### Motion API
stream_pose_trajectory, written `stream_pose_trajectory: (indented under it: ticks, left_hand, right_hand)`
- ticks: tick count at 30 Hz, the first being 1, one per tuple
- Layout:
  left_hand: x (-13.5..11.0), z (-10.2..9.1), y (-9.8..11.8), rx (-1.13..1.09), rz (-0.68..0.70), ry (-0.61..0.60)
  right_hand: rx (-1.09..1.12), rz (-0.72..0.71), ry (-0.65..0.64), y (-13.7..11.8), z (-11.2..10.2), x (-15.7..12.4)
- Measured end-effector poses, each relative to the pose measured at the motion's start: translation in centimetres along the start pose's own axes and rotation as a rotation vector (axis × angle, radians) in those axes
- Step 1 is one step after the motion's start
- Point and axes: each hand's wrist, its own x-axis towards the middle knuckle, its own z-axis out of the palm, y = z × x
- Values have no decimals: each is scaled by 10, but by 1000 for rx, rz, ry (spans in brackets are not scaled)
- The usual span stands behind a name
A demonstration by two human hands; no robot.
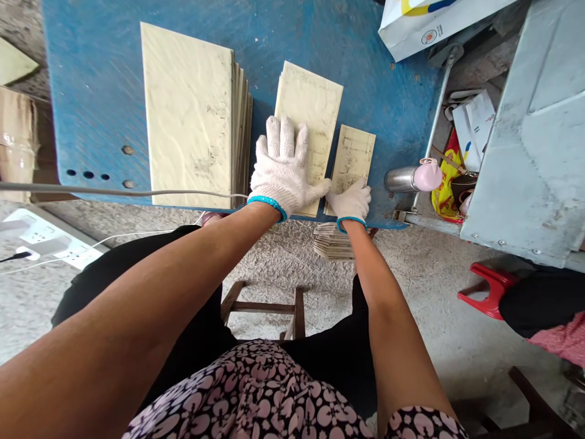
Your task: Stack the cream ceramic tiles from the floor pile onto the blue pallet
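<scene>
Cream boards (189,116) lay in three stacks by a blue table's (98,73) near edge. Right of the large stack, past a strip of blue, the left hand (281,164) rested flat on the middle stack (313,100), fingers spread, gripping nothing. The right hand (351,200) touched the small stack's (354,152) near end; its grip could not be told. Farther right were a flask (400,180), pink lid on, and a paper bag (414,33), contents hidden.
</scene>
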Motion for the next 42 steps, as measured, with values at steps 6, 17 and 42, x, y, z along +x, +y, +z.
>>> stream_pose_trajectory:
  ticks: [6,17,42]
  left_hand:
    - [0,1,0,21,-6,7]
    - [1,9,-1,16,1,20]
    - [3,15,-6,25,11,29]
  right_hand:
    - [12,-17,-27,-2,8,10]
    - [210,-378,-114,147,-55,-48]
    - [-99,-684,-415,230,-27,-72]
